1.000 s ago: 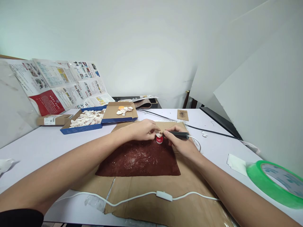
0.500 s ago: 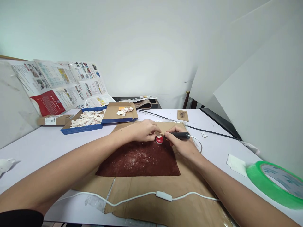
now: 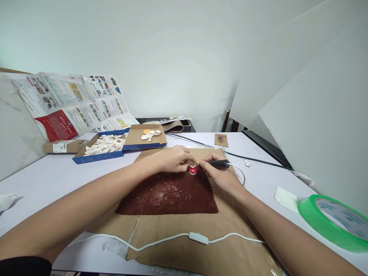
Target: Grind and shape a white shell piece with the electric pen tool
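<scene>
My right hand [image 3: 222, 174] is closed round a pen-shaped tool with a black handle [image 3: 219, 164], whose white cord leaves its back end. The tool's tip points left, toward a small whitish piece [image 3: 192, 164] pinched in the fingers of my left hand [image 3: 175, 158]. That piece looks like the white flakes in the box, but my fingers partly hide it. Just below it, a small round red-and-white object [image 3: 193, 170] rests on a dark brown mat [image 3: 169, 193] dusted with white specks. Whether the tip touches the piece, I cannot tell.
A blue-edged cardboard box [image 3: 99, 156] holds many white flakes, with several more on its lid [image 3: 135, 135]. Cardboard [image 3: 178, 234] lies under the mat. A white cord with an inline switch [image 3: 198, 238] crosses the front. Green tape [image 3: 319, 226] sits at right; a black cable [image 3: 250, 157] runs behind.
Both hands stay almost in place around the whitish piece and the red object. The whole view has shifted very slightly.
</scene>
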`<state>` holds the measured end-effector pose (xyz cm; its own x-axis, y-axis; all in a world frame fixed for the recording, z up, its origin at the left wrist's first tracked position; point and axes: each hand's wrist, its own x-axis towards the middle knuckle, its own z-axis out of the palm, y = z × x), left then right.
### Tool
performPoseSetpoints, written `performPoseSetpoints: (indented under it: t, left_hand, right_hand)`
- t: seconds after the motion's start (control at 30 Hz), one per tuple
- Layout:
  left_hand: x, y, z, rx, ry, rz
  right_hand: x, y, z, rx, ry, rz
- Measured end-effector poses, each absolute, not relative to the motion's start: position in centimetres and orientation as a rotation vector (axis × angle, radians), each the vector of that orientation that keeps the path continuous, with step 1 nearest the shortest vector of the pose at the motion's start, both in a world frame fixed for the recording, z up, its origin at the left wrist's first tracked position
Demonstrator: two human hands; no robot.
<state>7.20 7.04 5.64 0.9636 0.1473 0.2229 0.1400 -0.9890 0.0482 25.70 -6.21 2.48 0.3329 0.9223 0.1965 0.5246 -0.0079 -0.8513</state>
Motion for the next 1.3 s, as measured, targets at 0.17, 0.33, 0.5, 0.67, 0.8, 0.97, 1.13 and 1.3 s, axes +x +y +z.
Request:
performPoseSetpoints:
  t: [0.17, 0.33, 0.5, 0.67, 0.8, 0.97, 1.13, 1.3]
  left_hand:
    - [7.2, 7.0, 5.5, 3.100, 0.232, 0.355]
    - [7.3, 6.8, 5.7, 3.100, 0.269, 0.308]
    - [7.3, 6.8, 5.9, 3.089, 0.272, 0.295]
    - [7.2, 6.7, 5.9, 3.080, 0.250, 0.307]
    - [7.1, 6.8, 5.6, 3.068, 0.197, 0.338]
    - [6.3, 6.7, 5.7, 3.051, 0.236, 0.423]
    - [3.0, 4.5, 5.3, 2.889, 0.473, 0.532]
    - [0.5, 0.9, 3.1, 2.657, 0.780, 0.654]
  right_hand:
    - [25.4, -6.5, 3.1, -1.715, -1.317, 0.575]
    - [25.4, -6.5, 3.2, -1.756, -1.291, 0.534]
    - [25.5, -6.4, 3.0, -1.730, -1.313, 0.508]
    - [25.6, -6.2, 2.7, -1.709, -1.309, 0.537]
    - [25.7, -6.2, 2.6, -1.663, -1.314, 0.527]
    - [25.4, -6.4, 3.1, -1.591, -1.343, 0.540]
    - [24.5, -7.5, 3.3, -1.413, -1.486, 0.892]
    - [23.3, -8.1, 3.5, -1.581, -1.742, 0.860]
